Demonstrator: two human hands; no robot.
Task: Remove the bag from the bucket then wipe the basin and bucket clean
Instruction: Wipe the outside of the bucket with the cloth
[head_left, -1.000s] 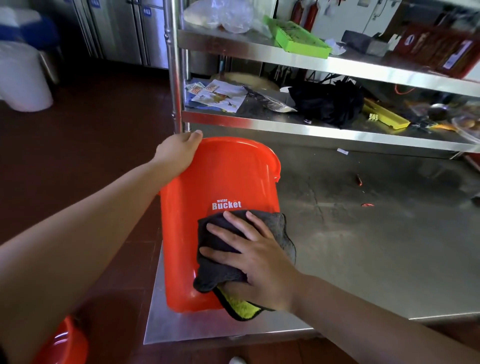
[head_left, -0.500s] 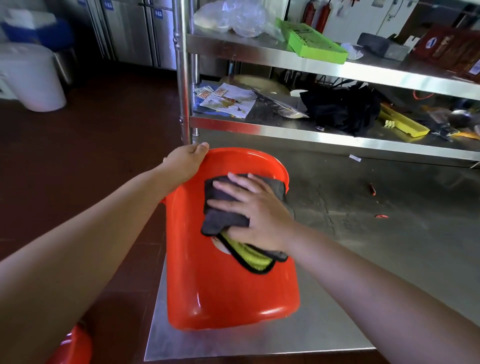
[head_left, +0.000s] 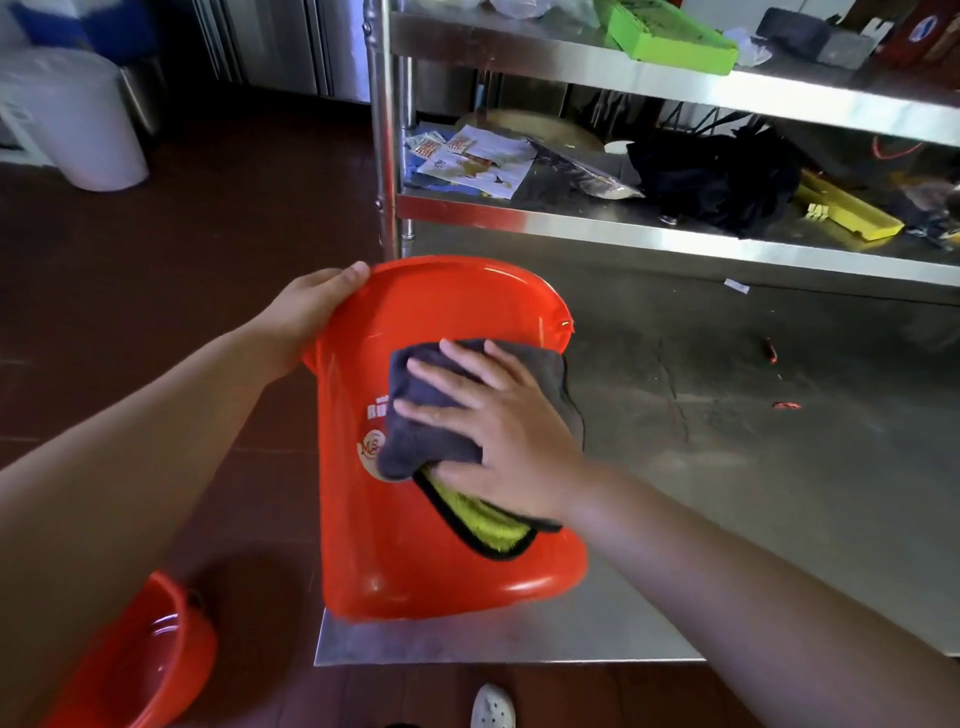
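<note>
- Far left, on the dark red floor, a white bin stands near the steel cabinet doors.
- Low in the left corner sits a red basin, only partly in sight, well apart from the bucket.
- The left hand grips the bucket's rim at its upper left edge; the thumb lies along the top of the rim and the other fingers are hidden behind it.
- The red bucket lies tilted on the near left corner of the steel table, mouth away from the person, its base toward the table's front edge. White lettering on its side is partly covered.
- The right hand presses flat on a grey cloth against the bucket's side, fingers spread. The cloth's yellow underside peeks out below the palm.
- Below the table edge, a white shoe shows.
- Behind, the steel shelf carries papers, a black bundle and a yellow tool; a green tray sits on the level above.
</note>
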